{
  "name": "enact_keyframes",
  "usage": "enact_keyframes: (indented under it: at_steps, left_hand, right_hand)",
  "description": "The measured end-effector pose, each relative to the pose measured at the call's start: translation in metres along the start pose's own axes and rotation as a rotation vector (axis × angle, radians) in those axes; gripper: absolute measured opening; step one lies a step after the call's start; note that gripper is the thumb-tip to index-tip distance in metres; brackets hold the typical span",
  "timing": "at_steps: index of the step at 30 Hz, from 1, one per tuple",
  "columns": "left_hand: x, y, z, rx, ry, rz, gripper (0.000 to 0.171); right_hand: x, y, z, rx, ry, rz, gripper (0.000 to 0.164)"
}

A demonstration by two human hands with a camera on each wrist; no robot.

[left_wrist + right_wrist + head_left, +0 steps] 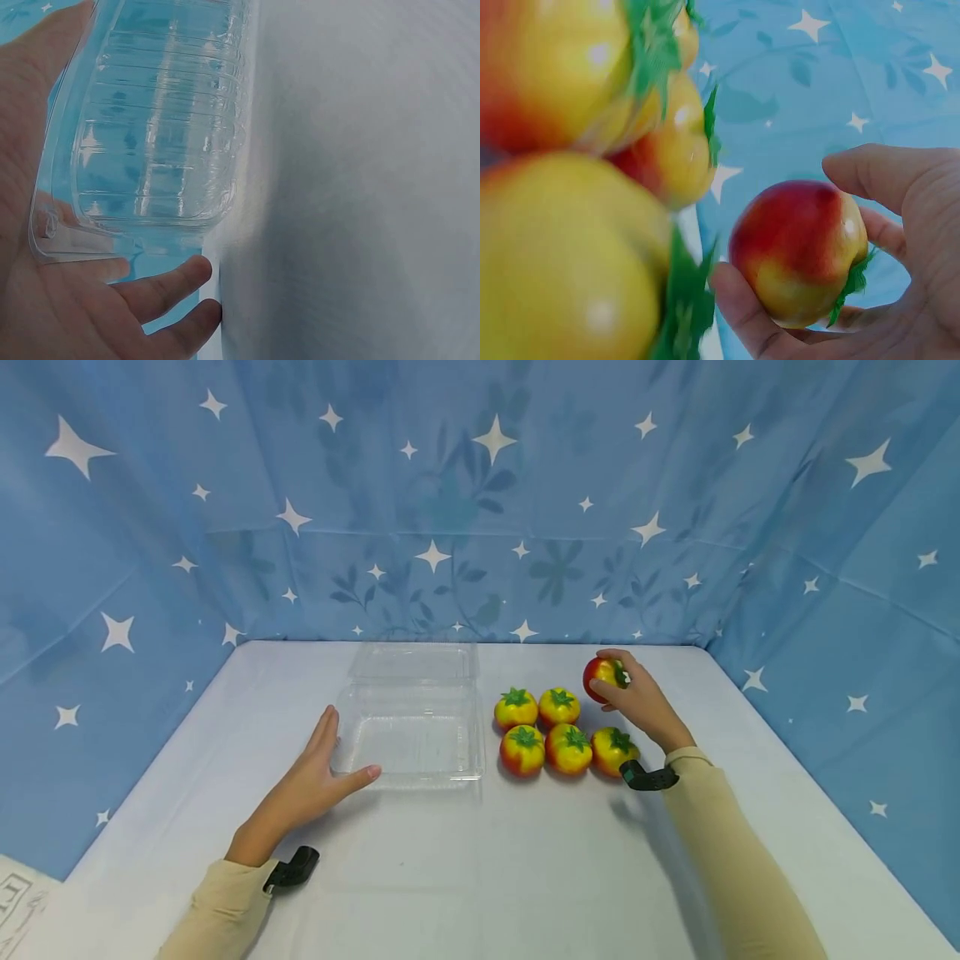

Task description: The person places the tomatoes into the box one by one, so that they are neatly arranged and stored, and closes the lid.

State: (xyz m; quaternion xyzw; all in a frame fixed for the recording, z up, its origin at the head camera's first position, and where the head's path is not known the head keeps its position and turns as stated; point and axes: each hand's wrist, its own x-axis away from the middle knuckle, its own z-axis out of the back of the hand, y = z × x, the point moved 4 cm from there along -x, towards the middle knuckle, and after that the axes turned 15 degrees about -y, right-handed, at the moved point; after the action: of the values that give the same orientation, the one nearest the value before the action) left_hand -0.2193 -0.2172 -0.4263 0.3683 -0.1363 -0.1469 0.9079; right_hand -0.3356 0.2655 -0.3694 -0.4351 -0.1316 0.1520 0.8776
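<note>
Starting at the left, a blue curtain with white stars rises on the left, far and right sides of a white-covered table. A printed white sheet shows at the near left corner. My left sleeve is cream, with a black device at the wrist. My left hand reaches in from the near left, fingers straight and thumb spread wide, around the near left corner of a clear plastic container. The left wrist view shows some of the fingers through its plastic; I cannot tell whether they press on it. The container lies open, its lid laid back on the far side.

Just right of it are five red-and-yellow fruits with green leafy tops: a far row of two fruits and a near row of three fruits. Beyond them, at the far right, my right hand holds a sixth fruit, thumb and fingers curled round its sides, its leafy top turned toward my palm. Whether it touches the table I cannot tell. A second black device sits at that wrist, beside the rightmost near fruit, and my right sleeve runs back toward the near right.
</note>
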Motion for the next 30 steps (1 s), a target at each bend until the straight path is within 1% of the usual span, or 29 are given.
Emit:
enact_keyframes:
  at_steps: [5,10,14,19,24,27,30]
  left_hand:
    - [-0.001,0.0,0.0,-0.006,0.003,0.0,0.126]
    - [-0.001,-0.003,0.001,-0.009,0.013,-0.002,0.126]
    - [-0.003,-0.002,0.002,-0.015,0.018,-0.014,0.125]
    - [-0.001,-0.002,0.003,-0.01,0.023,-0.003,0.126]
    - [0.002,-0.003,0.0,-0.004,0.023,0.0,0.125]
    - [0.001,-0.003,0.0,-0.01,0.023,-0.003,0.125]
    - [0.0,-0.003,-0.001,-0.016,0.023,-0.005,0.124]
  right_hand:
    - [-0.006,-0.011,-0.007,-0.039,0.021,0.012,0.068]
    - [-0.013,-0.026,-0.015,-0.073,0.029,0.058,0.065]
    - [-0.017,-0.039,-0.021,-0.086,0.039,0.093,0.062]
    - [-0.024,-0.055,-0.037,-0.095,0.026,0.126,0.062]
    - [-0.028,-0.069,-0.055,-0.089,0.023,0.123,0.062]
    - [-0.03,-0.079,-0.064,-0.095,0.012,0.125,0.067]
    - [-0.034,-0.088,-0.073,-0.074,0.004,0.115,0.073]
